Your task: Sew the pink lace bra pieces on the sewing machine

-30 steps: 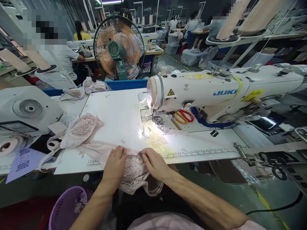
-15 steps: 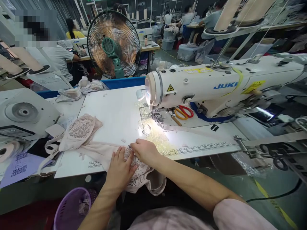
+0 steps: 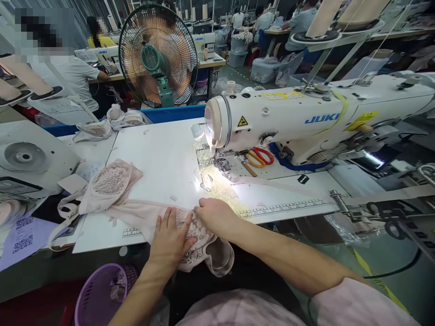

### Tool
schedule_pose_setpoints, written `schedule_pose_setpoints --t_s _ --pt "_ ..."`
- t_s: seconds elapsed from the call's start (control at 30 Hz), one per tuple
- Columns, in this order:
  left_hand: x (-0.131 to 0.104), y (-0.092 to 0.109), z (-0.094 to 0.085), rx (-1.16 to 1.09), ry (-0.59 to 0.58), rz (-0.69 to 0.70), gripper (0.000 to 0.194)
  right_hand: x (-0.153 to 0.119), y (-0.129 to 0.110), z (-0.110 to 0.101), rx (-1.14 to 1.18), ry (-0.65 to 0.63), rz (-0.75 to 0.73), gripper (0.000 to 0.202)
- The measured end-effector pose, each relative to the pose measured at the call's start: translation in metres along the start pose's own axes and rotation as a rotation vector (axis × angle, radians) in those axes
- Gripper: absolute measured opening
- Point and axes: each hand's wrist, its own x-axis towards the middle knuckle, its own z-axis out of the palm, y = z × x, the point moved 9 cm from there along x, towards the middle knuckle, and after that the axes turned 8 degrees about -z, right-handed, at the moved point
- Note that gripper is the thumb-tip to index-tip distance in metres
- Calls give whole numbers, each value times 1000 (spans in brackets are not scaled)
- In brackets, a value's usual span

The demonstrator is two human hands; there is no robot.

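A pale pink lace bra lies across the front edge of the white sewing table. One cup rests to the left, and the other hangs over the edge below my hands. Flat on the fabric, my left hand has its fingers spread. Beside it on the right, my right hand is closed, thumb and fingers pinched at the upper edge of the lace. Its fingertips are partly hidden. The white sewing machine stands beyond, its lamp lighting the needle area.
Red and yellow-handled scissors lie under the machine arm. A ruler strip runs along the table's front. At lower left stands a purple basket. Behind the table are a large fan and a person in a light shirt.
My right hand has moved a little to the right along the lace, away from my left hand. My left hand stays flat on the bra. The view has shifted slightly.
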Motion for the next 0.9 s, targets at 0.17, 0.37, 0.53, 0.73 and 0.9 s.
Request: schedule_pose_setpoints --t_s 0.17,0.37,0.53,0.73,0.9 --pt "0 -1 3 -13 -44 -12 58 1 2 -6 5 49 13 15" --pt "-2 -1 6 -24 -40 7 56 20 -7 3 20 80 -30 14" --pt "-2 -1 7 3 -34 21 55 28 -8 8 27 57 -39 12" --pt "0 -1 7 -23 -112 -17 56 -7 13 -15 93 36 65 13" --pt "8 -10 10 -58 -212 -51 56 -63 27 -13 517 204 291 20"
